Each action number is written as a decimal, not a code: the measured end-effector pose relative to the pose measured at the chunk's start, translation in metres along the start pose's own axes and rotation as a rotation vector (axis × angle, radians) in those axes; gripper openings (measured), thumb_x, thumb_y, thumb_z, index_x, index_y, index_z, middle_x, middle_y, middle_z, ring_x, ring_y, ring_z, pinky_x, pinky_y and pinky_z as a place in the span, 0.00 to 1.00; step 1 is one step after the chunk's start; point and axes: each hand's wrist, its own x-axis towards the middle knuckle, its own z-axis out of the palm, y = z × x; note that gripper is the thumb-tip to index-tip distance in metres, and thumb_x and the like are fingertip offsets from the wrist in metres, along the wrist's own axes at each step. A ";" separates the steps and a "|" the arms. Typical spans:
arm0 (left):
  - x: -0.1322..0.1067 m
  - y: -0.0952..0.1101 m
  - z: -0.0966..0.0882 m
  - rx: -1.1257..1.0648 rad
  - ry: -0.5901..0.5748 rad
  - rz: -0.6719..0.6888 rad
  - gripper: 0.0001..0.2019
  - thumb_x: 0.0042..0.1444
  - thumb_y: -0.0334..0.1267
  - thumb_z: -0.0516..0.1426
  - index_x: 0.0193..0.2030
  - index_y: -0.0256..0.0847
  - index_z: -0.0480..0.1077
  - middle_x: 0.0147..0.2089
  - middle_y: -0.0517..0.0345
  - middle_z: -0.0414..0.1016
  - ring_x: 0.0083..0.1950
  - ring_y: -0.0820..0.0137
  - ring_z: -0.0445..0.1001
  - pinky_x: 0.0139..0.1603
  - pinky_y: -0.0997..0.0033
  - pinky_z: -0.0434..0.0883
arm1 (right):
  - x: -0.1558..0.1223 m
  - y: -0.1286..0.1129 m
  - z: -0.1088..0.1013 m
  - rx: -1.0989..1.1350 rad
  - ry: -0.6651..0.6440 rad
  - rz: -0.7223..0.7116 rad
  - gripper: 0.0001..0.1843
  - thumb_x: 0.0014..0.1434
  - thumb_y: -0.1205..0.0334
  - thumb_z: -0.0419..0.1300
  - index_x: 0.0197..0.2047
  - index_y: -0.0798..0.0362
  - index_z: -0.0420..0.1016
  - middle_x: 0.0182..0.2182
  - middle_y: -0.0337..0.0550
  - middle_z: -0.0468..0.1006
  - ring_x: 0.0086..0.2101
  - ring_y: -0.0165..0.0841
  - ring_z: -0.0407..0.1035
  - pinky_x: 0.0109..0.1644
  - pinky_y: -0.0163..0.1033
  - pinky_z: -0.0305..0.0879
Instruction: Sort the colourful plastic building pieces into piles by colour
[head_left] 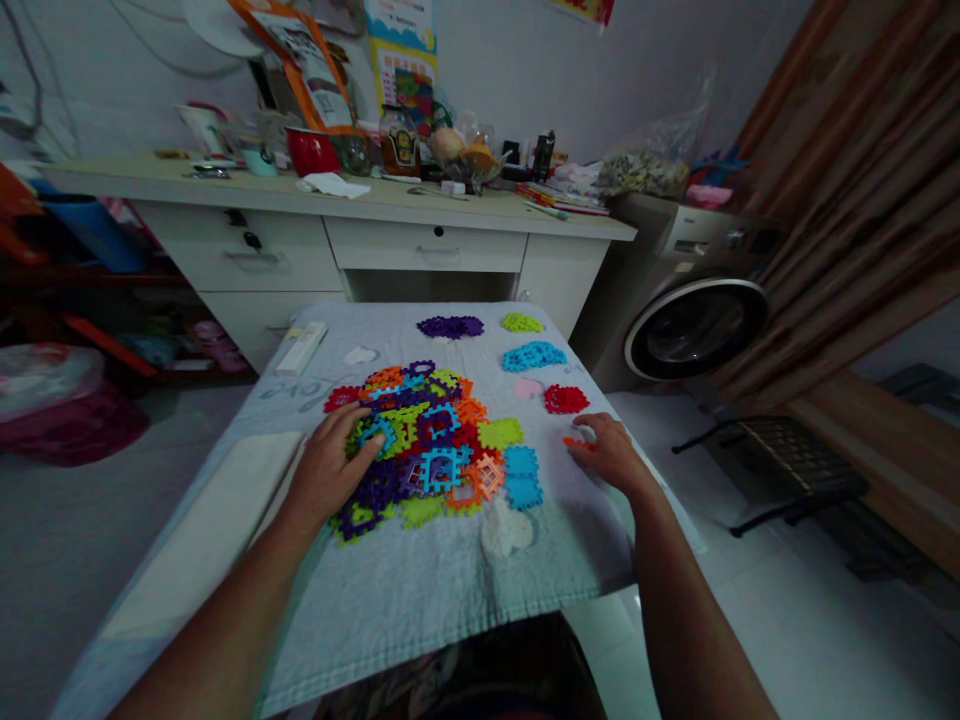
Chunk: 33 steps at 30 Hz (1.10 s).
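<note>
A mixed heap of flat, notched plastic building tiles (pixel 439 425) in purple, orange, green, blue and red lies mid-table. My left hand (pixel 334 460) rests on the heap's left edge, thumb and fingers apart, beside a blue tile (pixel 377 436). At the table's right side, my right hand (pixel 609 450) has its fingers on an orange tile (pixel 579 443), which it partly hides. Just beyond that hand is a red group of tiles (pixel 566 399). Farther back lie a blue group (pixel 534 356), a green group (pixel 522 322) and a purple group (pixel 450 327).
A pale cloth (pixel 450 590) covers the table. A long white box (pixel 301 348) lies at its back left, and a cream board (pixel 202 530) along the left edge. Behind stands a cluttered counter (pixel 420 205), with a washing machine (pixel 675 290) and stool (pixel 780 465) to the right.
</note>
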 end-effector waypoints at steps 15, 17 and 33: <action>-0.001 -0.004 0.000 -0.037 -0.007 0.009 0.23 0.60 0.53 0.52 0.55 0.41 0.67 0.61 0.47 0.67 0.63 0.57 0.66 0.66 0.53 0.62 | 0.045 -0.011 0.015 -0.012 0.211 0.009 0.19 0.53 0.61 0.64 0.49 0.53 0.74 0.45 0.52 0.76 0.48 0.43 0.68 0.55 0.47 0.61; -0.001 -0.003 0.000 -0.040 -0.003 0.006 0.22 0.60 0.53 0.53 0.55 0.42 0.67 0.61 0.47 0.67 0.63 0.57 0.66 0.65 0.52 0.62 | 0.038 -0.021 0.014 0.060 0.167 -0.082 0.18 0.55 0.60 0.62 0.49 0.54 0.74 0.46 0.52 0.76 0.48 0.43 0.68 0.56 0.49 0.61; 0.003 0.002 0.000 -0.037 0.041 0.021 0.22 0.60 0.51 0.53 0.54 0.39 0.68 0.59 0.46 0.69 0.61 0.57 0.68 0.64 0.53 0.64 | 0.021 -0.102 0.034 0.109 -0.282 -0.384 0.21 0.53 0.62 0.65 0.51 0.51 0.73 0.51 0.48 0.76 0.52 0.42 0.67 0.57 0.47 0.58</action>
